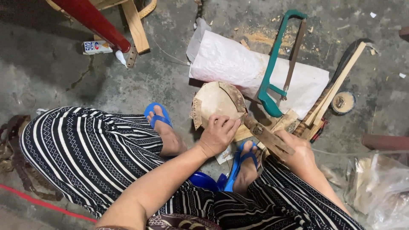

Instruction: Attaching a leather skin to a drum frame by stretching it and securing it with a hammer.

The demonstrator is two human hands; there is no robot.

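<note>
My left hand (219,134) presses down on a round, flat, pale wooden piece (215,102) with rough bark-like edges, which lies on the concrete floor between my feet. My right hand (298,155) grips the wooden handle of a heavy knife (266,134), whose blade end reaches to the edge of the round piece beside my left fingers. I sit low, with striped trousers and blue sandals (155,115) in view.
A green-framed hacksaw (275,64) lies on a white sack (238,64) behind the round piece. Wooden slats (336,89) and a tape roll (343,102) lie to the right, a plastic bag (379,187) at lower right, a red leg (91,19) and a glue bottle (98,47) at upper left.
</note>
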